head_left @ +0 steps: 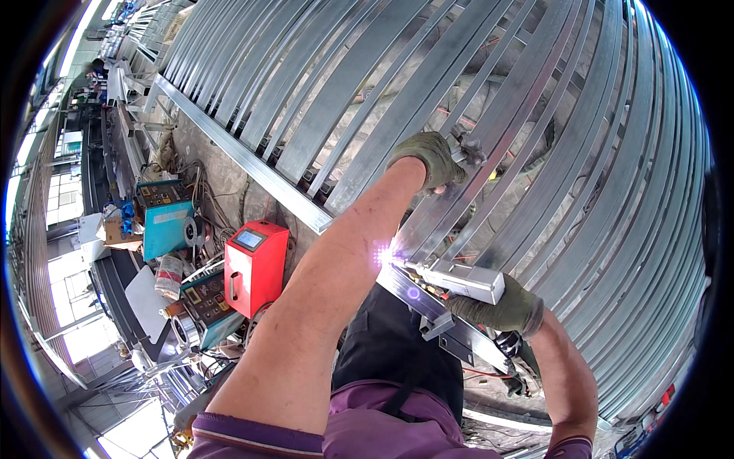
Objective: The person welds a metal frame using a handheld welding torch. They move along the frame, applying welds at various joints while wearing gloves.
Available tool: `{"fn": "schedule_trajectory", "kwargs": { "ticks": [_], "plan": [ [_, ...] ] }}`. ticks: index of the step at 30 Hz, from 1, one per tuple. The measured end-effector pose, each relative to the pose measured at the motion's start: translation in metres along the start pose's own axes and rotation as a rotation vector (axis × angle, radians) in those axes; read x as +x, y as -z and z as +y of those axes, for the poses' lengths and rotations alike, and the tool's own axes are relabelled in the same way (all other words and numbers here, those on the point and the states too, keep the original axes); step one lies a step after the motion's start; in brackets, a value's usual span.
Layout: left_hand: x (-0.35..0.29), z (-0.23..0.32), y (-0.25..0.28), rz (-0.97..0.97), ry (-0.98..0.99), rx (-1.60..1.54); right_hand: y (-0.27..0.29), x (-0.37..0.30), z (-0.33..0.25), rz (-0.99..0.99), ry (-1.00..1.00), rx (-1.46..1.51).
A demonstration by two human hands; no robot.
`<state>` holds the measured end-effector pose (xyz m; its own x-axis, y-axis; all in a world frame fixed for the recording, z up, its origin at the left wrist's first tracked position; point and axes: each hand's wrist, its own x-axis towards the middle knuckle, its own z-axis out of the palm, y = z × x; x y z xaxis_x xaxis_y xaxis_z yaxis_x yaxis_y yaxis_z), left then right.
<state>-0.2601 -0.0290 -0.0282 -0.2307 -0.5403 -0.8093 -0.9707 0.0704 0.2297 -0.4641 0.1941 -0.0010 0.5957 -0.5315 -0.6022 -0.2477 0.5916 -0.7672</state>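
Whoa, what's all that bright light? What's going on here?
A person in green gloves is working over rows of long metal bars. The right hand holds a silver tool, and a bright purple-white glow shines at its tip, near the end of one bar. The left hand reaches farther out over the bars; what it grips, if anything, is hard to see. Off to the left stands a red machine with a small screen.
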Motion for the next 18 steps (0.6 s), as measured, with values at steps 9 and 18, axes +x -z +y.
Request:
{"fn": "schedule_trajectory", "kwargs": {
  "ticks": [9, 18],
  "plan": [
    [-0.0007, 0.002, 0.0014, -0.005, 0.004, 0.069, 0.0002, -0.0008, 0.0007, -0.021, -0.013, 0.05],
    [0.0011, 0.0007, -0.0022, 0.02, 0.013, -0.007, 0.0005, -0.0026, 0.0058, -0.021, -0.012, 0.029]
  ]
}}
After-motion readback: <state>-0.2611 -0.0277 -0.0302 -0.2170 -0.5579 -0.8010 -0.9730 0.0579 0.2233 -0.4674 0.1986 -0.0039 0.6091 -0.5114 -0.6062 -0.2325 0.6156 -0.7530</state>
